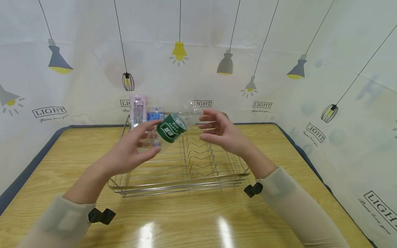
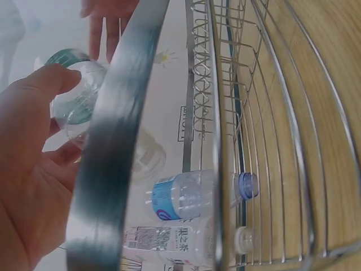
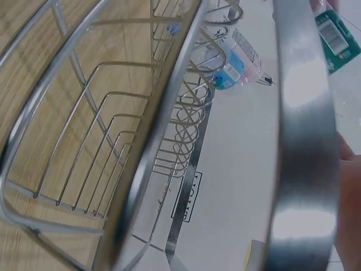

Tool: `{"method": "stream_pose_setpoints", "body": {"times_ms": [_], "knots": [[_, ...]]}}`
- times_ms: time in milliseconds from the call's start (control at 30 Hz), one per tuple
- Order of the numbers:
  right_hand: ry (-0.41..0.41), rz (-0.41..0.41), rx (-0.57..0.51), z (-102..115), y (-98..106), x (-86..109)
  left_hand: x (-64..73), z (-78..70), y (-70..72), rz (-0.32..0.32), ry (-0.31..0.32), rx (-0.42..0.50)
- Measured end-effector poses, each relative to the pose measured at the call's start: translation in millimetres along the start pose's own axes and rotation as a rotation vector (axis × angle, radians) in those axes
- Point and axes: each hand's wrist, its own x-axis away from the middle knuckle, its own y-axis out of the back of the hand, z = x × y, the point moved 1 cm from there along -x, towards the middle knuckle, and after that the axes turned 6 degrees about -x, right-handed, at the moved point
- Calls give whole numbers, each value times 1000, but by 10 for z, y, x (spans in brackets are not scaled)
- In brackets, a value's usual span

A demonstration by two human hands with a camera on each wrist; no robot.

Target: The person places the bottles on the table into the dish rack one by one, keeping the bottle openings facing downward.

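A clear plastic bottle with a green label (image 1: 171, 128) is tilted in the air above a wire dish rack (image 1: 178, 182). My left hand (image 1: 130, 148) holds its lower left part, the thumb on the near side and the fingers behind. In the left wrist view the thumb crosses the bottle (image 2: 79, 107). At the bottle's upper right end is my right hand (image 1: 223, 134), fingers loosely bent and holding nothing. A bottle with a blue label (image 1: 156, 115) stands cap down at the rack's back left, partly behind my left hand. Beside it is a pink-and-white bottle (image 1: 138, 108).
The rack has wavy plate dividers (image 1: 200, 155) on its right half and a flat metal rim (image 2: 118, 135) close to both wrists. It stands on a wooden table (image 1: 186, 220). A white cloth printed with lamps (image 1: 211, 82) hangs behind and beside the table.
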Motion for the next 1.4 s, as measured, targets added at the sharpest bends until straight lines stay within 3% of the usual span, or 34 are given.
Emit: {"method": "stream_pose_setpoints", "body": {"times_ms": [167, 333, 600, 833, 1033, 1400], "knots": [[3, 52, -6, 26, -104, -21, -9, 11, -107, 2, 33, 116], [24, 67, -25, 72, -231, -80, -16, -4, -217, 26, 52, 148], [-9, 61, -76, 119, -447, -189, -56, -23, -332, 47, 67, 202], [-7, 17, -91, 149, -559, -248, -86, -68, -360, 7, 109, 177], [9, -17, -61, 133, -590, -264, -107, -71, -384, -11, 88, 179], [16, -16, -57, 109, -584, -271, -101, -32, -353, 19, 116, 343]]}}
